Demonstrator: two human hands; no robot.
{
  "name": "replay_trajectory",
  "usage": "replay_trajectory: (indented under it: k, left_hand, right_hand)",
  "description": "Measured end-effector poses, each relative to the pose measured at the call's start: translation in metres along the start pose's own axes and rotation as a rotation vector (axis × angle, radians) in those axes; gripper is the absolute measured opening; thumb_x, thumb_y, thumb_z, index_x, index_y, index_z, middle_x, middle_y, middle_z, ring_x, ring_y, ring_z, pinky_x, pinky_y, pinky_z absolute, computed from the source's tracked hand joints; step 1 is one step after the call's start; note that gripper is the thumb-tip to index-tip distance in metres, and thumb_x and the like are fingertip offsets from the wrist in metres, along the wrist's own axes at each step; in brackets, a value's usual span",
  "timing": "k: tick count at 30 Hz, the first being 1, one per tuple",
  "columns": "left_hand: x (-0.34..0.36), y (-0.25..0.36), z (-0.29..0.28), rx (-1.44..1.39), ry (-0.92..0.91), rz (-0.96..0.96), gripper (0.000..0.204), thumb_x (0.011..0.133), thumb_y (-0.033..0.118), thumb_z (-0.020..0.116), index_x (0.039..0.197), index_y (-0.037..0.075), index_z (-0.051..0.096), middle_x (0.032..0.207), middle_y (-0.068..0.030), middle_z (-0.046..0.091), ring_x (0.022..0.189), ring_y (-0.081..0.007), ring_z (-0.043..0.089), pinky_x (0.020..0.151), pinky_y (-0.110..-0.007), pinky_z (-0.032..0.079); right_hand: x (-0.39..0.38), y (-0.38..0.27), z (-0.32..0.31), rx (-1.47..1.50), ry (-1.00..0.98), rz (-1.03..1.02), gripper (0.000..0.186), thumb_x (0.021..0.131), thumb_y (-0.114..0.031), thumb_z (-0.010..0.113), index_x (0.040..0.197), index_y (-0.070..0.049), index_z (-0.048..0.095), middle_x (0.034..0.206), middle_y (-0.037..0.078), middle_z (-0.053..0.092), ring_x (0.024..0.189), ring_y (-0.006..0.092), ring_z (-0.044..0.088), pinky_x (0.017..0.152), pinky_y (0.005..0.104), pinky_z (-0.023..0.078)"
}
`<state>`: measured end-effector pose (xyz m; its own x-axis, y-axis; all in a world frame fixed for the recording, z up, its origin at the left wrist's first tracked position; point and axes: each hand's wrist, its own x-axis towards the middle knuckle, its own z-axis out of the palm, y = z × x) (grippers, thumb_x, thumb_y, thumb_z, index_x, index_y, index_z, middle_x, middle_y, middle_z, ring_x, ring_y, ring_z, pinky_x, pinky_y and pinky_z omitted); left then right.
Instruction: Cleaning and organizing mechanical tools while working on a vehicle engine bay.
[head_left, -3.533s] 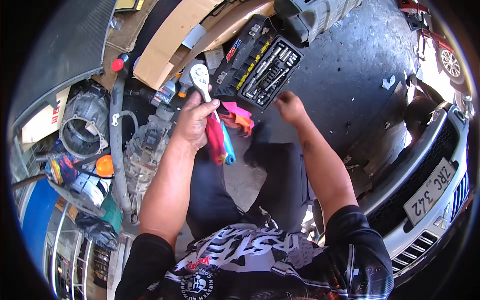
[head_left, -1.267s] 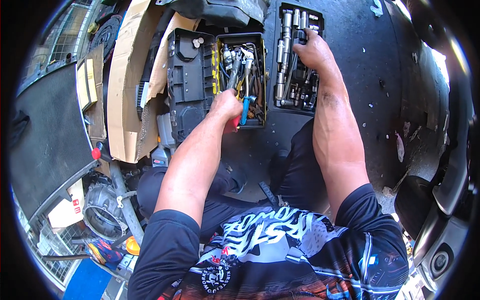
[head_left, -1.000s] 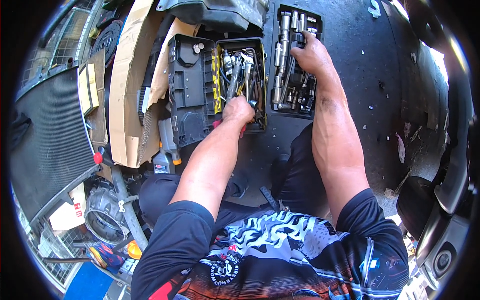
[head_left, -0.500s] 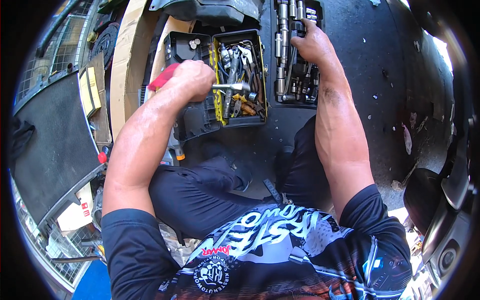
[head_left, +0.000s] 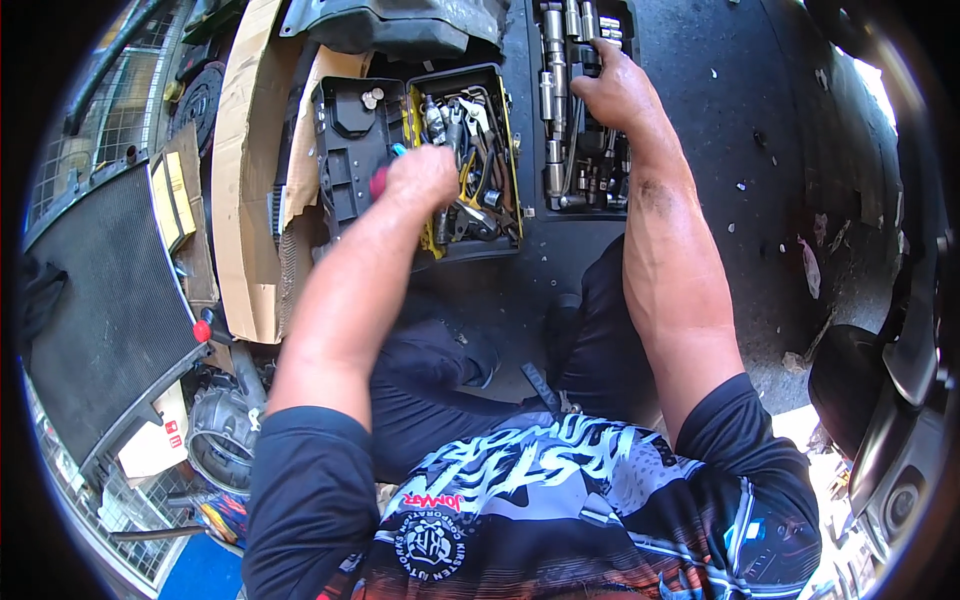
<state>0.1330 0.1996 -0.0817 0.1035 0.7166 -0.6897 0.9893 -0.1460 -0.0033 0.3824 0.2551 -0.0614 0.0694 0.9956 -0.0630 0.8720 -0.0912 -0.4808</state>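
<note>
My left hand (head_left: 422, 178) is closed around a tool with a blue handle (head_left: 399, 150) and red cloth (head_left: 378, 181), mostly hidden by the hand. It hovers where the dark lid (head_left: 350, 150) meets the open toolbox (head_left: 512, 150), which holds a jumble of pliers, wrenches and other hand tools (head_left: 478, 215). My right hand (head_left: 618, 92) is over the socket case (head_left: 533, 120), thumb and index finger apart, the index tip touching the chrome sockets (head_left: 588, 22). Its other fingers are partly hidden.
Cardboard (head_left: 245, 190) and a radiator (head_left: 95, 320) stand at the left, above a metal housing (head_left: 215, 440). A dark molded part (head_left: 395, 25) lies beyond the toolbox. Dark car parts (head_left: 880, 420) line the right, beside the scuffed floor (head_left: 745, 210).
My left hand first held the ratchet up, reached into the toolbox, swung left over its lid, and has shifted back rightward. My right hand moved to the socket case and stayed there.
</note>
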Motion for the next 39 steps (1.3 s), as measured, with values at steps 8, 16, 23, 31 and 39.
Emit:
replay_trajectory:
  k: [8,16,23,31,39]
  left_hand:
    - [-0.01,0.032,0.086,-0.74,0.241,-0.472,0.072,0.084,0.027,0.065,0.137,0.003,0.023,0.108,-0.0271,0.063,0.102,-0.0412,0.062,0.091,-0.047,0.048]
    - [0.008,0.029,0.117,-0.774,0.589,-0.1,0.053,0.083,0.01,0.055,0.133,0.012,0.039,0.126,-0.021,0.054,0.113,-0.0396,0.055,0.095,-0.046,0.045]
    - [0.006,0.05,0.098,-0.412,0.235,-0.01,0.041,0.084,0.023,0.06,0.124,0.014,0.056,0.117,-0.0188,0.058,0.109,-0.038,0.058,0.092,-0.045,0.049]
    - [0.027,0.06,0.088,-0.318,0.078,-0.099,0.028,0.084,0.015,0.055,0.108,0.005,0.066,0.113,-0.0204,0.062,0.103,-0.0356,0.064,0.083,-0.043,0.054]
    - [0.033,0.064,0.106,-0.185,0.196,-0.005,0.025,0.088,0.015,0.054,0.105,0.006,0.07,0.114,-0.0147,0.064,0.102,-0.0307,0.066,0.079,-0.041,0.056]
  right_hand:
    - [0.0,-0.004,0.0,0.037,-0.018,-0.004,0.065,0.075,-0.026,0.066,0.134,-0.005,0.05,0.115,0.025,0.063,0.107,0.037,0.062,0.094,0.0422,0.048]
    - [-0.002,-0.013,-0.003,0.039,-0.012,-0.025,0.064,0.075,-0.025,0.066,0.134,-0.006,0.051,0.112,0.023,0.065,0.105,0.0372,0.063,0.093,0.0422,0.049]
    - [-0.003,0.003,-0.004,0.03,-0.002,-0.027,0.066,0.074,-0.025,0.067,0.134,-0.005,0.05,0.111,0.024,0.065,0.105,0.0366,0.063,0.093,0.0414,0.049]
    - [-0.008,-0.01,-0.008,0.103,-0.051,-0.009,0.066,0.073,-0.023,0.066,0.133,-0.003,0.05,0.112,0.025,0.064,0.106,0.0367,0.062,0.093,0.0407,0.048]
    - [-0.007,-0.012,-0.008,0.096,-0.072,0.018,0.067,0.073,-0.021,0.066,0.135,-0.002,0.048,0.114,0.026,0.063,0.108,0.0356,0.061,0.095,0.0398,0.047]
